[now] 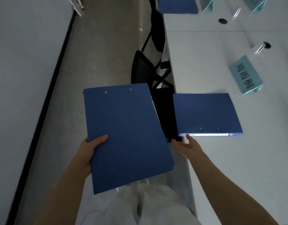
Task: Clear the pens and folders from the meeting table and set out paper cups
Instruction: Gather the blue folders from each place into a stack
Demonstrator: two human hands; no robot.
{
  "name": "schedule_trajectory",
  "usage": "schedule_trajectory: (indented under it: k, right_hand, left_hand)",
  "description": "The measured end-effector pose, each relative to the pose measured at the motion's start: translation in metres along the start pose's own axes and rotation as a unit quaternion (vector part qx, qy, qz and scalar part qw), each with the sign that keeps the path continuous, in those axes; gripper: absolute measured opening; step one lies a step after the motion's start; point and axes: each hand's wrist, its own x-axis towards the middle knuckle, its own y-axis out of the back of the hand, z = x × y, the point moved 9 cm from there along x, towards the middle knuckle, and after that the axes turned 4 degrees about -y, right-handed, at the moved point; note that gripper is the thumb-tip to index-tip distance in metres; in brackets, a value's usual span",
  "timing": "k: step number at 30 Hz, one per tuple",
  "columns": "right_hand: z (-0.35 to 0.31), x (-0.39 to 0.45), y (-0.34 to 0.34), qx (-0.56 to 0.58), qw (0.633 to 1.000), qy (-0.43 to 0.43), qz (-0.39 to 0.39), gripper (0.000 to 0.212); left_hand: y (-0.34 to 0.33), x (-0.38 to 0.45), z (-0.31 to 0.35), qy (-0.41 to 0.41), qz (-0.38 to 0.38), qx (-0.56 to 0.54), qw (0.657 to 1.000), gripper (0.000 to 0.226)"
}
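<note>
My left hand (89, 151) grips the lower left edge of a stack of blue folders (127, 133), held flat over the floor in front of me. A second blue folder (206, 113) lies on the white meeting table (237, 159) near its left edge, spine toward me. My right hand (187, 145) is open, fingers spread, its fingertips just at the near left corner of that folder's spine. A third blue folder (178, 4) lies farther along the table at the top of the view. No pens or paper cups are visible.
A teal name card in a clear stand (246, 74) sits beyond the second folder; more stands (206, 4) are farther up. Cable holes (222, 21) dot the table. Black chairs (148, 70) are tucked at the table's left edge. A white wall with dark baseboard (42, 101) runs on the left.
</note>
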Motion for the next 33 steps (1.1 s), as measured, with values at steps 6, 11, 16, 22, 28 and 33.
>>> schedule_trajectory:
  k: [6,11,16,22,28,33]
  right_hand:
    - [-0.026,-0.001,-0.011,-0.284,0.939,0.178,0.077,0.036]
    - [-0.022,0.021,-0.012,-0.147,0.98,0.131,0.023,0.059]
    - [-0.03,0.023,-0.025,0.14,0.977,0.154,0.036,0.048]
    - [-0.045,-0.008,-0.026,0.15,0.966,0.212,0.009,0.035]
    - [-0.023,-0.063,-0.051,0.224,0.951,0.145,-0.157,0.025]
    - [0.006,-0.084,-0.056,0.143,0.958,0.114,-0.22,0.087]
  left_hand:
    - [-0.008,0.031,0.01,0.015,0.002,0.02,1.0,0.03]
    - [-0.011,0.047,0.015,0.027,0.005,0.027,0.999,0.029]
    - [-0.012,0.058,0.021,0.028,-0.001,0.03,0.999,0.044]
    - [-0.017,0.059,0.032,0.016,-0.02,0.044,0.999,0.055]
    - [-0.021,0.054,0.037,0.008,-0.026,0.04,0.999,0.052]
    - [-0.029,0.05,0.04,-0.003,-0.03,0.03,0.999,0.062]
